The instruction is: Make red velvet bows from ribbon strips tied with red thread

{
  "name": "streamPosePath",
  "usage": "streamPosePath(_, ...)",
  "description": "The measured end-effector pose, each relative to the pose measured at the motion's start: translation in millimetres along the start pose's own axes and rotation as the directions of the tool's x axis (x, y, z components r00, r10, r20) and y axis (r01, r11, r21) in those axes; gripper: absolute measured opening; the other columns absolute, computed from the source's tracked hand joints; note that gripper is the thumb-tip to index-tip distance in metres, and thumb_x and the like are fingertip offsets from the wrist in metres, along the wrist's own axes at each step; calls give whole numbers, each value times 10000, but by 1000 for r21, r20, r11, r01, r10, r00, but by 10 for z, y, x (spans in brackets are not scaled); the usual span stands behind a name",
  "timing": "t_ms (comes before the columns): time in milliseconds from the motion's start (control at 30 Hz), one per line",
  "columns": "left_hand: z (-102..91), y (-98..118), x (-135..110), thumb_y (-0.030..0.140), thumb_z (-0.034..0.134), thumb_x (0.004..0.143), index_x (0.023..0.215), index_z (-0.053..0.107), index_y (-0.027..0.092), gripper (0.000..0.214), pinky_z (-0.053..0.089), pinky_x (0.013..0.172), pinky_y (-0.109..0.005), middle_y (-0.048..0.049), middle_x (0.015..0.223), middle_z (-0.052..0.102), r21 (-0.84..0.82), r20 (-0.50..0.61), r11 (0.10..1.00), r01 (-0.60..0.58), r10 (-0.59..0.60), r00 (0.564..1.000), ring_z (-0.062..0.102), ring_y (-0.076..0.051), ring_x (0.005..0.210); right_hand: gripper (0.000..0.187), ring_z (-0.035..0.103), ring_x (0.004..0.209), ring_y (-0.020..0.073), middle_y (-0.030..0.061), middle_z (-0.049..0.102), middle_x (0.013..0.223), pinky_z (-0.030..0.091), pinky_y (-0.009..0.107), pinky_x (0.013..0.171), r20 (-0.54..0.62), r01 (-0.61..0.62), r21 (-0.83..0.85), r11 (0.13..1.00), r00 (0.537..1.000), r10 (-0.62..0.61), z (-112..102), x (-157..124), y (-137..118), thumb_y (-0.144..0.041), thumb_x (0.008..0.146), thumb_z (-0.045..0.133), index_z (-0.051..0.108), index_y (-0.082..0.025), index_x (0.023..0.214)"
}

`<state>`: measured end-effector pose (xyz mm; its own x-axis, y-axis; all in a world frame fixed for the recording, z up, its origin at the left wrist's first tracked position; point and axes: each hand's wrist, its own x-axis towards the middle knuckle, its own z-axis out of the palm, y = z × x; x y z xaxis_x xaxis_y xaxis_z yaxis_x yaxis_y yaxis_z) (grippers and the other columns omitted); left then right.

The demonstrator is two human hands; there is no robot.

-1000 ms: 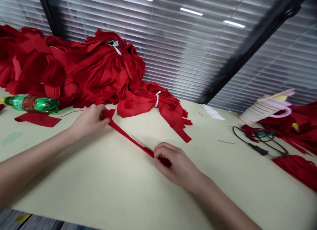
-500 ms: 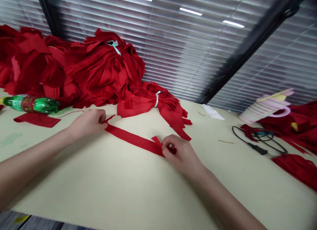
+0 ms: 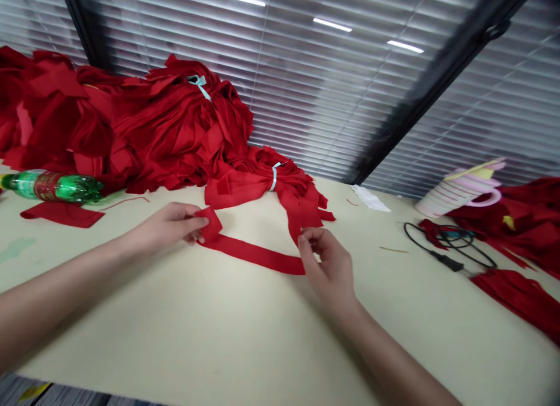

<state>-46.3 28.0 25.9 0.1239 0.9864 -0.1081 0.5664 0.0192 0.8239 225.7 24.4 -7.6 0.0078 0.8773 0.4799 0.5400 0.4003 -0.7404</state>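
Observation:
A red fabric strip (image 3: 258,256) stretches between my two hands just over the pale table (image 3: 210,330). My left hand (image 3: 181,222) pinches its left end, where a short flap of the cloth folds up above the fingers. At the right end, my right hand (image 3: 328,257) grips the strip between thumb and fingers; the cloth inside the grip is mostly hidden. Right behind the hands lies a small bundle of red cloth pieces (image 3: 245,187), bound with a pale blue tie (image 3: 274,177).
Large heaps of red cloth (image 3: 166,126) line the back left by the blinds (image 3: 306,91). A green bottle (image 3: 56,186) lies at left. On the right are a striped pitcher (image 3: 455,193), a black-handled tool with a cord (image 3: 448,261) and more red cloth (image 3: 516,295).
My left hand has shifted right and turned, so the strip's left end now shows as a wider flap. My right hand has moved slightly right and up along with its end.

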Motion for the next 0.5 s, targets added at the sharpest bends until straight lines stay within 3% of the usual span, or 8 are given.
streamPosePath(133,359,154,-145,373,551,785,827,666,136,267,498,693,-272,-70,814,687,-405,179,911,77,-3,984,614,-153,730,50,564,721,149,57,591,851,472,266,601,87,261,-104,960,964,-253,91,-111,-203,-158,824,468,501,-190,804)
streamPosePath(267,585,157,-216,306,594,768,788,685,135,195,488,697,-252,-50,795,678,-606,180,787,116,-6,984,601,-143,745,81,590,867,207,102,620,891,497,357,724,182,576,-230,785,818,-546,282,-191,-388,-102,802,478,494,-176,773)
streamPosePath(367,598,84,-241,198,606,750,831,688,145,128,495,742,-259,-29,805,679,-707,228,688,164,2,974,607,-140,761,111,612,884,233,141,638,936,504,400,748,234,660,-296,691,751,-617,463,-211,-424,-72,789,466,495,-162,730)
streamPosePath(500,510,-4,-257,211,578,795,863,677,162,130,506,798,-278,-2,775,661,-761,229,623,180,-3,974,618,-146,791,104,612,948,244,161,641,959,511,404,801,260,673,-264,691,739,-621,602,-221,-391,-68,770,469,495,-159,728)
